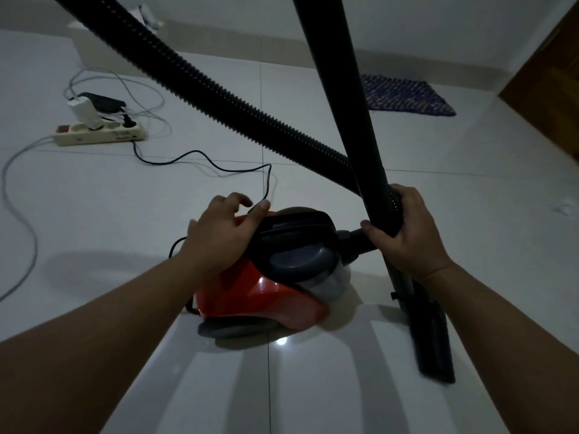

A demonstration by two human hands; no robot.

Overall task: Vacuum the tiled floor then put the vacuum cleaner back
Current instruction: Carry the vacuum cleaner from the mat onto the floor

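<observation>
vacuum cleaner (pixel 266 292) | left hand (pixel 219 236) resting loosely on it | right hand (pixel 407 233) fingers grip wand (pixel 341 89), top cut off

floor (pixel 407 145): pale glossy tiles, thin dark joints, a light glare near bottom centre.
vacuum cleaner (pixel 260 292): red body, dark top, resting on floor at centre.
floor nozzle (pixel 432 346): black, flat on tiles, right of vacuum.
power strip (pixel 100 134): cream, far left, plugs inserted.
cords (pixel 18 195): grey and black, trailing across tiles.
mat (pixel 407 93): blue woven, far right by wall.
</observation>
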